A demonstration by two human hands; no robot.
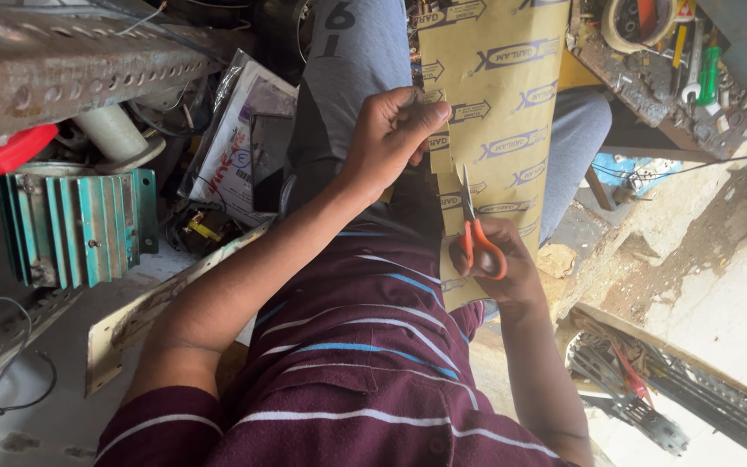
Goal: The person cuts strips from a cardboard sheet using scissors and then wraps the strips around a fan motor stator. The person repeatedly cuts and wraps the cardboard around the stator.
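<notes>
Scissors [477, 233], orange-handled, sit in the right hand [499, 259], fingers curled through and around the loops, blades pointing up and away from the body. Blades are on the tan printed sheet [512, 95], which lies across the person's lap over grey trousers [356, 52]. Blade tips sit at the sheet's left edge, where a narrow strip [444, 173] is partly separated from the main sheet.

Left hand [391, 134] pinches the upper end of that strip, fingers closed on it, thumb side toward the main sheet. Left forearm crosses the lap diagonally.

Maroon striped shirt [356, 380] fills the lower frame.

Surroundings: teal finned motor housing [75, 227] to the left on the floor, perforated rusty metal angle [62, 65] above it, red plastic part [2, 151] just beside. Plastic-wrapped packet [235, 138] near the left knee. Cluttered bench [676, 60] top right with tape roll [637, 22] and hand tools. Loose wires [2, 380] bottom left.
</notes>
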